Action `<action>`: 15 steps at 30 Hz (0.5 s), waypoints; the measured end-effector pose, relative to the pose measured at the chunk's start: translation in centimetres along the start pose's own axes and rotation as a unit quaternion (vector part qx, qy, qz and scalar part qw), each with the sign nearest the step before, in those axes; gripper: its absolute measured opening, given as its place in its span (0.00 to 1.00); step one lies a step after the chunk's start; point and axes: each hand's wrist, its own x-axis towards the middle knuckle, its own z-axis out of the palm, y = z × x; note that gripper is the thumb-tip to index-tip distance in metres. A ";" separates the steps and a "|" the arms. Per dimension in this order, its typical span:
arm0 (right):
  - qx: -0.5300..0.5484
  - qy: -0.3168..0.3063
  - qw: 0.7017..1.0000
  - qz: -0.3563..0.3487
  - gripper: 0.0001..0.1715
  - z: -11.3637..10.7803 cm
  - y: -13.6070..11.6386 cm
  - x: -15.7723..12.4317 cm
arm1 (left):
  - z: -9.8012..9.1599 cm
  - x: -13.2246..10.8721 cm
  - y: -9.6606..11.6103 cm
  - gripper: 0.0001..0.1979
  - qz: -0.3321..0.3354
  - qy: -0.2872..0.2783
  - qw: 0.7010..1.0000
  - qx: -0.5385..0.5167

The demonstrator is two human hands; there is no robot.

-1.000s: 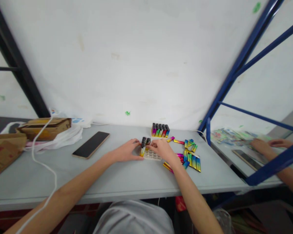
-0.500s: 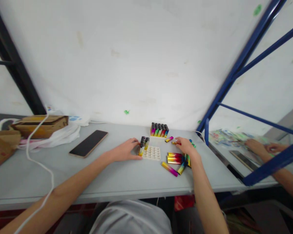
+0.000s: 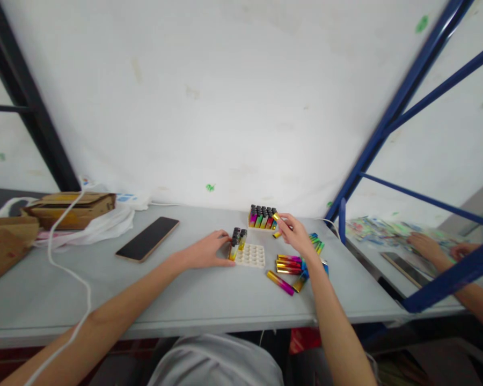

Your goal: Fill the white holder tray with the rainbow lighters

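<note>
My left hand (image 3: 209, 250) is at the left end of a white tray (image 3: 254, 255) with round holes, thumb and fingers spanning its edge. Several black-topped lighters (image 3: 235, 242) stand upright in the tray's left part, beside those fingers. Raised over the table, my right hand (image 3: 293, 231) pinches a shiny gold lighter sleeve (image 3: 277, 218) between thumb and fingers. Just behind it is a second tray (image 3: 261, 228) filled with upright lighters (image 3: 262, 216) in metallic colours. Loose shiny sleeves (image 3: 288, 265) lie in a pile below my right hand, and a yellow-and-magenta one (image 3: 280, 282) lies nearer me.
A phone (image 3: 148, 239) lies flat at the left. Beyond it are cardboard boxes (image 3: 74, 209) and a white plastic bag (image 3: 118, 222). A white cable (image 3: 86, 289) crosses above my left forearm. A blue metal frame (image 3: 370, 150) rises at the right, with another person's hand (image 3: 424, 247) beyond.
My right hand has lifted from the loose sleeves and moved up and left, with a gold sleeve in its fingers. My left hand stays at the tray.
</note>
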 end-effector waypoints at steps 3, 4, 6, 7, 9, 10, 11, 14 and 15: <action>-0.049 0.001 0.998 -0.028 0.30 0.9 -1.1 -0.1 | 0.0 0.0 0.1 0.34 -0.006 -0.004 1.000 0.003; -0.062 0.004 0.997 -0.036 0.29 1.1 -1.3 -0.1 | 0.0 0.0 0.1 0.34 -0.006 -0.004 1.000 0.004; -0.069 0.014 0.997 -0.035 0.27 1.3 -1.4 0.0 | 0.0 0.1 0.0 0.35 -0.004 -0.004 1.000 0.006; -0.066 0.021 0.997 -0.028 0.27 1.4 -1.4 0.0 | 0.1 0.1 0.0 0.34 -0.003 -0.003 1.000 0.007; -0.069 0.037 0.997 -0.018 0.28 1.4 -1.2 0.1 | 0.1 0.1 -0.1 0.35 -0.001 0.002 1.000 0.008; -0.074 0.044 0.996 -0.018 0.28 1.4 -1.1 0.2 | 0.1 0.1 -0.1 0.34 0.000 0.005 1.000 0.008; -0.079 0.047 0.996 -0.021 0.29 1.4 -1.1 0.3 | 0.1 0.1 -0.1 0.34 0.002 0.006 1.000 0.006; -0.076 0.023 0.996 -0.034 0.33 1.6 -1.2 0.3 | 0.1 0.0 -0.1 0.35 0.003 0.003 1.000 -0.001; -0.060 0.008 0.998 -0.035 0.33 1.7 -1.4 0.3 | 0.1 0.0 -0.1 0.35 0.002 0.001 1.000 -0.003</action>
